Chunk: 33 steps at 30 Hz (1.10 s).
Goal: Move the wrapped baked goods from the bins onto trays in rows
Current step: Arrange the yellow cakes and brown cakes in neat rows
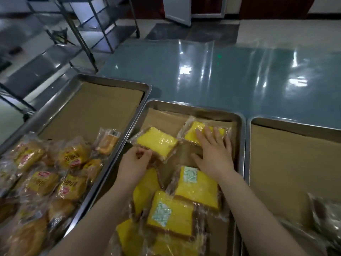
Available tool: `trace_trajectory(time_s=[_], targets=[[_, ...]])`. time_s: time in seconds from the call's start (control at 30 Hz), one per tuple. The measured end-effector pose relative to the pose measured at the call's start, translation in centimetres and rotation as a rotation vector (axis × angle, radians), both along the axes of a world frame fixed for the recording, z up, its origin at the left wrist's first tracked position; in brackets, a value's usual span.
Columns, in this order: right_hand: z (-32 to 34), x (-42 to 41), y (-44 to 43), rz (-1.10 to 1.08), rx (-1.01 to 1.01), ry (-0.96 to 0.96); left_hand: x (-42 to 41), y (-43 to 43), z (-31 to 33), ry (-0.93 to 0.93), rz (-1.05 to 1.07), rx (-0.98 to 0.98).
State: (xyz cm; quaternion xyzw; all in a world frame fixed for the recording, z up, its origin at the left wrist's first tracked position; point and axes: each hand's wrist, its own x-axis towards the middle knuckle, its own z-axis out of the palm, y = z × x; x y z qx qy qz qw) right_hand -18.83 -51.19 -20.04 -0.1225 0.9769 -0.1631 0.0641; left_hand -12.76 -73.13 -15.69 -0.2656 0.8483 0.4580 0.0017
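Observation:
Three steel trays lined with brown paper lie side by side. On the middle tray [195, 106] rest several clear-wrapped yellow cake slices. My left hand [133, 164] pinches the near edge of one wrapped slice [156, 142] at the tray's left side. My right hand [215, 152] lies flat with straight fingers on another wrapped slice [193, 131] at the far right of that tray. More wrapped slices [197, 185] are piled below my wrists. The left tray [114, 80] holds a heap of wrapped buns [42, 182] with yellow and red labels.
The right tray [295, 124] shows bare brown paper, with a clear wrapper [324, 215] at its near right. A shiny blue-green table [221, 71] stretches beyond the trays. Metal racks [83, 30] stand at the far left on a tiled floor.

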Motion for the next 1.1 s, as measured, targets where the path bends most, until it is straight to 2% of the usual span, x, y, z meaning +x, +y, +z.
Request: trace_trajectory(time_s=[0.1, 0.17, 0.23, 0.3, 0.37, 0.43, 0.63, 0.83, 0.97, 1.03, 1.1], targets=[[-0.5, 0.0, -0.3, -0.004, -0.064, 0.013, 0.2, -0.1, -0.5, 0.107, -0.066, -0.251], [-0.2, 0.0, -0.3, -0.049, -0.107, 0.088, -0.4, 0.1, -0.8, 0.238, -0.200, -0.431], [0.2, 0.2, -0.5, -0.055, -0.121, 0.156, -1.8, 0.5, -1.5, 0.290, -0.381, -0.575], [0.5, 0.3, -0.7, -0.031, -0.173, 0.152, -3.1, 0.8, -2.4, 0.186, -0.521, -0.633], [0.5, 0.3, -0.8, -0.033, -0.232, 0.127, -4.3, 0.7, -3.6, 0.026, -0.589, -0.717], [0.3, 0.2, -0.7, -0.045, -0.228, 0.118, -5.3, 0.7, -5.1, -0.055, -0.632, -0.824], [0.1, 0.3, -0.7, -0.092, -0.132, 0.137, -8.9, 1.6, -6.1, -0.075, -0.519, -0.744], [0.6, 0.4, -0.4, -0.202, -0.103, 0.223, -10.7, 1.9, -6.2, -0.113, -0.533, -0.762], [1.3, 0.4, -0.5, -0.311, -0.168, 0.261, -10.3, 2.1, -6.1, -0.046, -0.513, -0.806], [1.6, 0.1, -0.7, -0.317, -0.143, 0.305, -10.1, 2.5, -6.2, -0.003, -0.489, -0.831], [1.6, -0.5, -1.2, -0.307, -0.096, 0.267, -10.1, 2.8, -6.4, 0.019, -0.472, -0.834]])
